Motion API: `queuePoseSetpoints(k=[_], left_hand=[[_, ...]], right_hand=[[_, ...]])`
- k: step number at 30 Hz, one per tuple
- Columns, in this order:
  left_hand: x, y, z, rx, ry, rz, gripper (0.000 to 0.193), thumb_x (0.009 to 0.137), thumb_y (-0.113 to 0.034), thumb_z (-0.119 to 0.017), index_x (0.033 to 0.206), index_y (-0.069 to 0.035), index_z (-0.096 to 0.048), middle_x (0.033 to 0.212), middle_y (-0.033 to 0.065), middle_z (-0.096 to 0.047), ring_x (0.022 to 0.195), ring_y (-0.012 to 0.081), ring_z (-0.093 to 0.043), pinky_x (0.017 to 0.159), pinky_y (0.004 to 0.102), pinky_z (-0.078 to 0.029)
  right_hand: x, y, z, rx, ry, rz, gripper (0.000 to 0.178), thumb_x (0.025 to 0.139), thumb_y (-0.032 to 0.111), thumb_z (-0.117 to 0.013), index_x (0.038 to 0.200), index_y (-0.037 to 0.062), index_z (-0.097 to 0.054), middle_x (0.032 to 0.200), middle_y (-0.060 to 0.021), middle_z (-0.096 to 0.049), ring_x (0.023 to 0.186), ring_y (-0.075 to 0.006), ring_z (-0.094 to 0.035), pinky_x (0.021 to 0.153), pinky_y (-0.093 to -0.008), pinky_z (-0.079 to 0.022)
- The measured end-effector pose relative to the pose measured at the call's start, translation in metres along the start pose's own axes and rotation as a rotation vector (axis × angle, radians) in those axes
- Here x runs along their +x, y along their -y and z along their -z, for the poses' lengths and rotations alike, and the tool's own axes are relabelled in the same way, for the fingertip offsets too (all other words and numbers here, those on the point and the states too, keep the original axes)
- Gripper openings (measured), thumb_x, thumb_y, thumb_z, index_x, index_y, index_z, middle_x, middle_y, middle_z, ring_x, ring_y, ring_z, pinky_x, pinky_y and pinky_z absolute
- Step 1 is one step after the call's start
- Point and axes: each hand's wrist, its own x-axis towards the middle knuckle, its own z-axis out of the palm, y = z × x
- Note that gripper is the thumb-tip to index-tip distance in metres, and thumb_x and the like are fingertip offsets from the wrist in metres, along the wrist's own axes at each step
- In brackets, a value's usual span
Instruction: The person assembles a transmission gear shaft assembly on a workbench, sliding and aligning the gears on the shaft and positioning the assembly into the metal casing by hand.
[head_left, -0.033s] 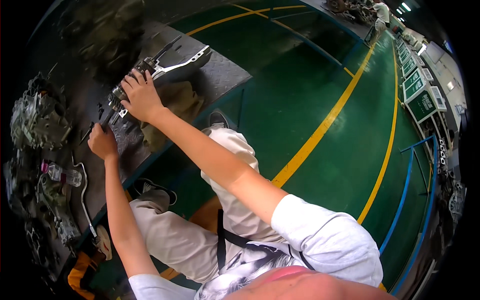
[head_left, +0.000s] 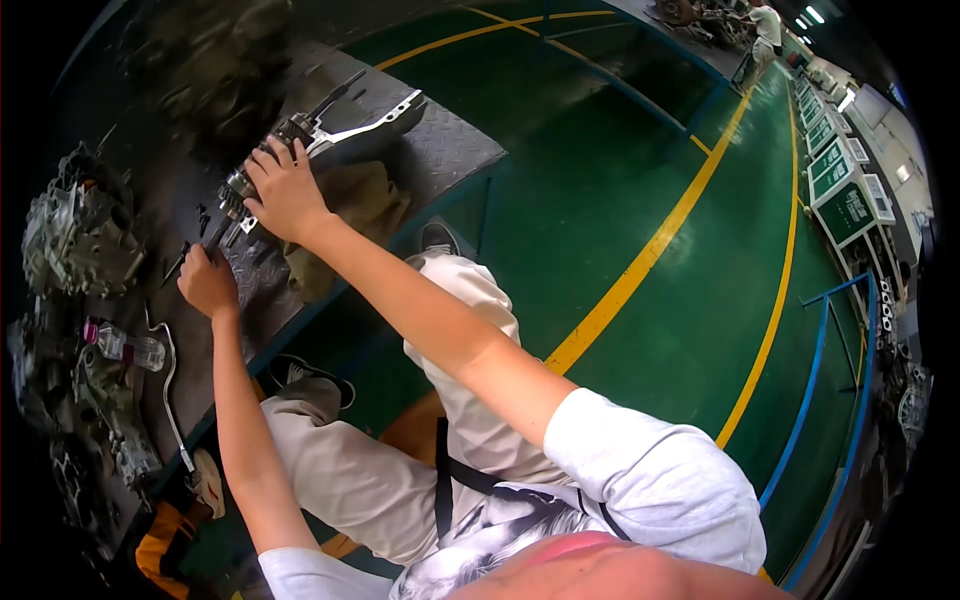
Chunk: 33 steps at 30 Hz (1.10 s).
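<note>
A gear shaft assembly point(head_left: 240, 183) with several stacked metal gears lies on the metal-topped workbench point(head_left: 455, 140). My right hand point(head_left: 287, 195) lies over the gears, its fingers bent round their top. Just below, my left hand point(head_left: 209, 285) is closed at the end of a dark shaft point(head_left: 219, 232) that juts from the gears; its fingertips are partly hidden. A pale metal bracket arm point(head_left: 365, 125) reaches from the far end of the assembly. Close to my left hand lies a thin black tool point(head_left: 176, 264). Under my right forearm is a brown cloth point(head_left: 350, 200).
Grey gearbox housings point(head_left: 80, 235) crowd the bench's left side, with a clear plastic bottle point(head_left: 130, 347) and a bent metal tube point(head_left: 168, 380) near them. Blue rails point(head_left: 820, 390) and green-and-white boxes point(head_left: 845, 195) stand at right. A person point(head_left: 764, 30) stands far off.
</note>
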Motion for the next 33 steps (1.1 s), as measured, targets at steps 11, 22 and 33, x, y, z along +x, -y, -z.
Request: queuePoseSetpoints(k=[11, 22, 33], left_hand=[[0.031, -0.001, 0.025, -0.161, 0.599, 0.202, 0.013, 0.069, -0.026, -0.061, 0.068, -0.015, -0.070, 0.069, 0.0081, -0.066, 0.067, 0.0249, -0.065, 0.057, 0.0405, -0.049], [0.006, 0.025, 0.001, -0.137, 0.461, 0.312, 0.013, 0.064, -0.022, -0.065, 0.070, -0.011, -0.069, 0.074, 0.0098, -0.066, 0.075, 0.0238, -0.065, 0.068, 0.0350, -0.046], [0.017, 0.026, 0.003, -0.125, 0.466, 0.312, 0.011, 0.064, -0.020, -0.065, 0.070, -0.011, -0.069, 0.075, 0.0096, -0.067, 0.075, 0.0249, -0.065, 0.065, 0.0349, -0.048]], right_hand=[[0.012, -0.008, -0.003, -0.106, -0.033, 0.189, 0.040, 0.082, 0.030, -0.058, 0.108, -0.0012, -0.058, 0.109, -0.0197, -0.058, 0.105, -0.0337, -0.053, 0.094, -0.0445, -0.038], [0.011, 0.022, -0.023, -0.137, -0.099, 0.137, 0.034, 0.084, 0.028, -0.059, 0.106, 0.0019, -0.061, 0.111, -0.0131, -0.060, 0.108, -0.0308, -0.053, 0.095, -0.0389, -0.040], [0.016, 0.035, -0.011, -0.031, -0.111, 0.022, 0.024, 0.075, 0.022, -0.067, 0.082, -0.0008, -0.062, 0.107, -0.0158, -0.060, 0.104, -0.0321, -0.053, 0.090, -0.0395, -0.042]])
